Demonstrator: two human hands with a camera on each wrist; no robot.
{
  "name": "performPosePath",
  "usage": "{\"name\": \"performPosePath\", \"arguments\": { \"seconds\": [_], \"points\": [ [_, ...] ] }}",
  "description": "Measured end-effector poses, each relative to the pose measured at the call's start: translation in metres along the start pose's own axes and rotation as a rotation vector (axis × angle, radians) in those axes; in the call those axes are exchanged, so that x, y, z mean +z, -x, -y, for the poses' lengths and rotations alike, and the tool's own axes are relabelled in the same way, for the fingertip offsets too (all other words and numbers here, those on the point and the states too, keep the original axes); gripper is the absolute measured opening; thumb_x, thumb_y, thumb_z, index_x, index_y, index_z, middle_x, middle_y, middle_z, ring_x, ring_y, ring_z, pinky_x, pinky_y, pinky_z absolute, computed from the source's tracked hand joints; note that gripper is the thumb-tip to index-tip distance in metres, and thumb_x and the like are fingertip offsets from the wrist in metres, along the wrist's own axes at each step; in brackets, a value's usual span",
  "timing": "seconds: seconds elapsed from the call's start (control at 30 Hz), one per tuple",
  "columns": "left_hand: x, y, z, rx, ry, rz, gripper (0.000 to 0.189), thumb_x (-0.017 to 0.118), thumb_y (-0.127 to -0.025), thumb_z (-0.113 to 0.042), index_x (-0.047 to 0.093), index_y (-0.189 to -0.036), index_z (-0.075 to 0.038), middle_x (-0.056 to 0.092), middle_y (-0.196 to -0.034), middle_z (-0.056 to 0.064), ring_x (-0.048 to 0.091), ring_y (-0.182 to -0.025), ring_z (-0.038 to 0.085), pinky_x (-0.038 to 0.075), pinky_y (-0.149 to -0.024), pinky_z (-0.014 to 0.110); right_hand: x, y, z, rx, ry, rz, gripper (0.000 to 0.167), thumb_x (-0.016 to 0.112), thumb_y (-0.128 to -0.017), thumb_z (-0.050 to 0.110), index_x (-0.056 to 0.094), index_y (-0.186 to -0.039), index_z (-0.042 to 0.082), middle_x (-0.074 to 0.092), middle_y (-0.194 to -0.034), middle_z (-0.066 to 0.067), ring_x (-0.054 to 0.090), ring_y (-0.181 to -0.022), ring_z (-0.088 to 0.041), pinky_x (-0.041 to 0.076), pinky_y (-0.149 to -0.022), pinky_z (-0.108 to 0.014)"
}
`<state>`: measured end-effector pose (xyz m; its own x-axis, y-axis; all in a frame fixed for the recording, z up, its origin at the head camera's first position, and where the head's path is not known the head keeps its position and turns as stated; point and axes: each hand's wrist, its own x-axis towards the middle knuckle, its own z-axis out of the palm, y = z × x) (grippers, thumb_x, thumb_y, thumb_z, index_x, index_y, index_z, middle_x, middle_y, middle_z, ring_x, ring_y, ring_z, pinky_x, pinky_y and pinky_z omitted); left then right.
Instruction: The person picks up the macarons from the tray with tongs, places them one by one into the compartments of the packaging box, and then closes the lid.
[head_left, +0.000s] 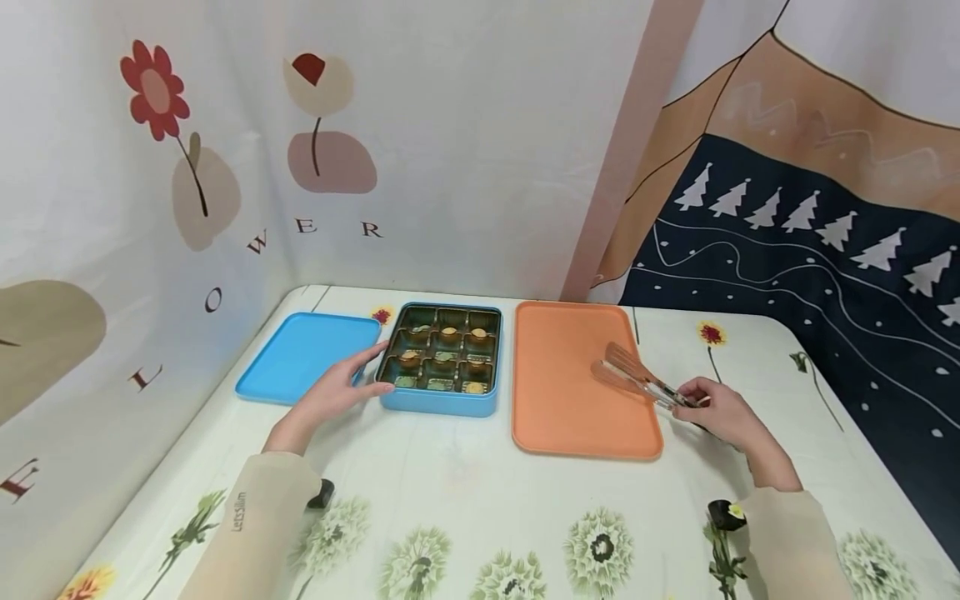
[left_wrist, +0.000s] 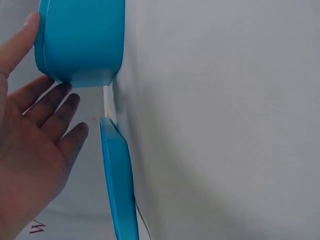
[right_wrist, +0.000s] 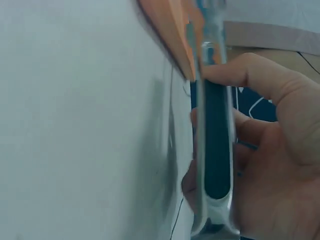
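A light blue box (head_left: 438,402) stands at the middle back of the table, holding a dark gold divided insert (head_left: 426,340). Small round yellowish and greenish pieces lie in its compartments; their kind is too small to tell. My left hand (head_left: 333,393) touches the box's left side, fingers and thumb spread; in the left wrist view the thumb is at the rim. My right hand (head_left: 723,414) holds metal serving tongs (right_wrist: 215,135) with dark handle inlays, the thumb pressing on one arm. Their broad heads, one slotted, hover slightly apart over the right part of an orange tray (head_left: 562,375).
Left of the box, behind my left hand, lies a flat blue lid (head_left: 307,354). The table has a white cloth (head_left: 450,483) printed with flowers. Patterned curtains (head_left: 465,167) hang close behind the table and along both sides.
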<state>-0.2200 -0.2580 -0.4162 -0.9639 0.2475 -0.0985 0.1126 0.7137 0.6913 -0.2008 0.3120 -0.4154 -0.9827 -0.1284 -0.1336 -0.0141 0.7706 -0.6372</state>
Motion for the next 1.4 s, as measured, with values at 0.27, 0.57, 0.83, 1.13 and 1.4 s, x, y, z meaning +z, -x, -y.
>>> {"name": "performPosePath", "arguments": {
  "seconds": [0.27, 0.57, 0.83, 1.13, 1.4],
  "points": [
    [-0.004, 0.003, -0.001, 0.022, 0.015, -0.056, 0.078, 0.065, -0.096, -0.039, 0.026, -0.159, -0.014, 0.021, -0.165, 0.022, 0.018, -0.150, 0.049, 0.022, -0.115, 0.072, -0.005, 0.007, 0.000, 0.059, 0.017, 0.072, 0.044, 0.071, -0.089, 0.022, 0.056, -0.118, -0.007, 0.059, -0.102, -0.017, 0.053, -0.086, -0.024, 0.044, -0.068, -0.030],
    [-0.035, 0.012, 0.012, 0.043, 0.030, -0.138, 0.075, 0.061, -0.099, -0.039, 0.025, -0.160, -0.014, 0.025, -0.164, 0.018, 0.018, -0.151, 0.047, 0.020, -0.118, 0.069, 0.007, 0.007, 0.066, -0.140, 0.047, -0.089, 0.048, 0.069, -0.095, 0.025, 0.058, -0.128, -0.006, 0.060, -0.127, -0.028, 0.058, -0.115, -0.043, 0.052, -0.093, -0.056],
    [-0.063, 0.019, 0.029, -0.008, 0.035, -0.192, 0.078, 0.058, -0.100, -0.043, 0.022, -0.160, -0.010, 0.025, -0.163, 0.025, 0.019, -0.149, 0.052, 0.021, -0.115, 0.071, 0.068, -0.010, 0.166, -0.420, -0.162, 0.104, 0.038, 0.066, -0.096, 0.015, 0.060, -0.131, 0.001, 0.064, -0.132, -0.019, 0.060, -0.121, -0.039, 0.050, -0.102, -0.052],
    [-0.086, 0.018, 0.060, -0.139, 0.008, -0.235, 0.084, 0.052, -0.100, -0.052, 0.015, -0.161, -0.007, 0.018, -0.163, 0.028, 0.016, -0.146, 0.057, 0.020, -0.112, 0.074, 0.151, -0.020, 0.258, -0.531, -0.209, 0.487, 0.054, 0.063, -0.099, 0.022, 0.046, -0.147, 0.004, 0.050, -0.151, -0.012, 0.051, -0.136, -0.028, 0.046, -0.112, -0.036],
    [-0.096, 0.030, 0.086, -0.262, -0.063, -0.249, 0.084, 0.047, -0.103, -0.050, 0.014, -0.157, 0.004, 0.013, -0.155, 0.042, 0.016, -0.140, 0.064, 0.023, -0.109, 0.075, 0.221, -0.025, 0.292, -0.454, -0.209, 0.760, 0.084, 0.062, -0.099, 0.033, 0.012, -0.161, 0.010, 0.017, -0.169, -0.004, 0.023, -0.154, -0.017, 0.029, -0.122, -0.025]
  ]
}}
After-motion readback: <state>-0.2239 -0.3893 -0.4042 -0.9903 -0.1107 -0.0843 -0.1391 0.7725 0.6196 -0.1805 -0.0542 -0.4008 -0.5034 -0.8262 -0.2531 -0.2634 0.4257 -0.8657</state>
